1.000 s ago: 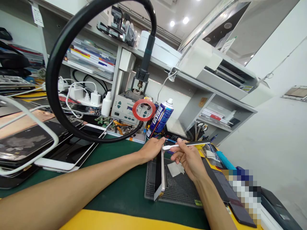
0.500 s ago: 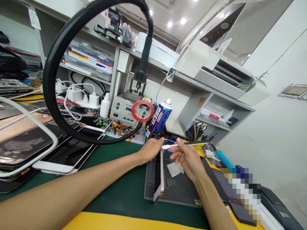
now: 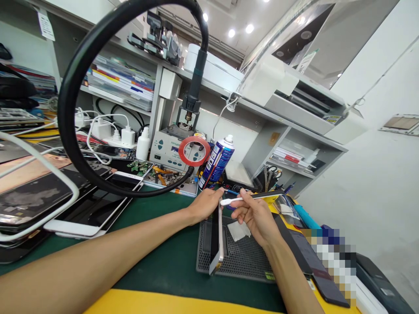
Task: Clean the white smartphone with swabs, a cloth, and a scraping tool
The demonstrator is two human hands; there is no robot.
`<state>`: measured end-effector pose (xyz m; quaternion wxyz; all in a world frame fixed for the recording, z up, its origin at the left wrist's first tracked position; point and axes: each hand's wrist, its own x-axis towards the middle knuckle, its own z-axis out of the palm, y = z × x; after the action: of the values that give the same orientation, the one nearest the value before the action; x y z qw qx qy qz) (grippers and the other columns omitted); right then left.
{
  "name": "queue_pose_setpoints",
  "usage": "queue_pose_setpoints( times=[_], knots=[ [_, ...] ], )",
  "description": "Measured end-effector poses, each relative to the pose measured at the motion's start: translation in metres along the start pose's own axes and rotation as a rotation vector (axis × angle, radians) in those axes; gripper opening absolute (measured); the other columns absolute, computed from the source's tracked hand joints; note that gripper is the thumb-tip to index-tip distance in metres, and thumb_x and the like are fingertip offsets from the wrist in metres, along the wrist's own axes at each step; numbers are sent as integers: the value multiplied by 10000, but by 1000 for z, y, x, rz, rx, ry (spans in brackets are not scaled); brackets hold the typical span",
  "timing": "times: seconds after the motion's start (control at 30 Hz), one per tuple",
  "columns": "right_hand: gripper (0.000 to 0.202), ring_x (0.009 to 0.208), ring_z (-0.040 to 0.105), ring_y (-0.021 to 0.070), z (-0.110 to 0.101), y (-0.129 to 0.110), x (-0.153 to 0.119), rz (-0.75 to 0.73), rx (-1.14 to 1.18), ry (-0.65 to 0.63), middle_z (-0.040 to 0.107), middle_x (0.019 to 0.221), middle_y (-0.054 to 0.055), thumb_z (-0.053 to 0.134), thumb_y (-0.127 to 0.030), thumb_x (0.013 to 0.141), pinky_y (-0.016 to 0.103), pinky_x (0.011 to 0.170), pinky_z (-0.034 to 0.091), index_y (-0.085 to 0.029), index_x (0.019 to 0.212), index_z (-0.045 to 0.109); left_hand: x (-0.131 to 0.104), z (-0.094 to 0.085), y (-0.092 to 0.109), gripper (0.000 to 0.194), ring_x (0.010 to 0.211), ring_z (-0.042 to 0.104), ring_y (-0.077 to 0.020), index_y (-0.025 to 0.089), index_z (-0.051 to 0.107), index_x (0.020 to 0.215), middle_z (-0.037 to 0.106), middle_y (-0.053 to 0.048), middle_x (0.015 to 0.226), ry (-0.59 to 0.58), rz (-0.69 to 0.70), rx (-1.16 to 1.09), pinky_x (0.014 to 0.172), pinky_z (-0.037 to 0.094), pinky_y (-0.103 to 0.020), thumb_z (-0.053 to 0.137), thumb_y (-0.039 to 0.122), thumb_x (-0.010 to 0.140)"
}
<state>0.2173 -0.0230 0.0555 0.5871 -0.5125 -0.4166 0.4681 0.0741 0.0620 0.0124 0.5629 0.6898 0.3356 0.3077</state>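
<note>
No legible writing on the blue spray can (image 3: 217, 162) beside the left hand (image 3: 205, 203).

Phone (image 3: 217, 237) stands on edge on mat (image 3: 242, 257), mid-bench (image 3: 170, 266). Left hand (image 3: 206, 205) at phone's far end; right hand (image 3: 255, 216) just right of it, holding tool (image 3: 248, 197). Spray can (image 3: 216, 162) behind hands. Station (image 3: 170, 146) left of can, at back edge. Tablets (image 3: 88, 209) along left edge.
</note>
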Motion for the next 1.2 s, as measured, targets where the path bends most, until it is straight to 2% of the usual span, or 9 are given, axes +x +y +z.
queue_pose_setpoints(
  times=[0.4,0.87,1.2],
  knots=[
    [335,446,647,148,0,1,-2,18,20,-35,717,631,88,759,-426,747,175,351,425,-115,703,644,0,0,0,647,421,432,-125,156,594,657,595,-30,574,-1,-5,-1,386,333,-239,315,707,848],
    [330,445,632,131,-1,0,-1,9,-22,0,714,604,83,737,-454,763,175,370,414,-139,716,650,-1,0,1,659,447,421,-131,153,583,589,576,-30,537,16,1,9,442,309,-258,318,695,856],
    [313,443,641,145,-1,0,0,32,35,-36,724,642,86,745,-418,765,181,352,430,-127,713,644,0,-1,0,665,420,432,-130,151,607,650,594,-33,564,0,-7,-2,408,323,-251,319,720,838]
  ],
)
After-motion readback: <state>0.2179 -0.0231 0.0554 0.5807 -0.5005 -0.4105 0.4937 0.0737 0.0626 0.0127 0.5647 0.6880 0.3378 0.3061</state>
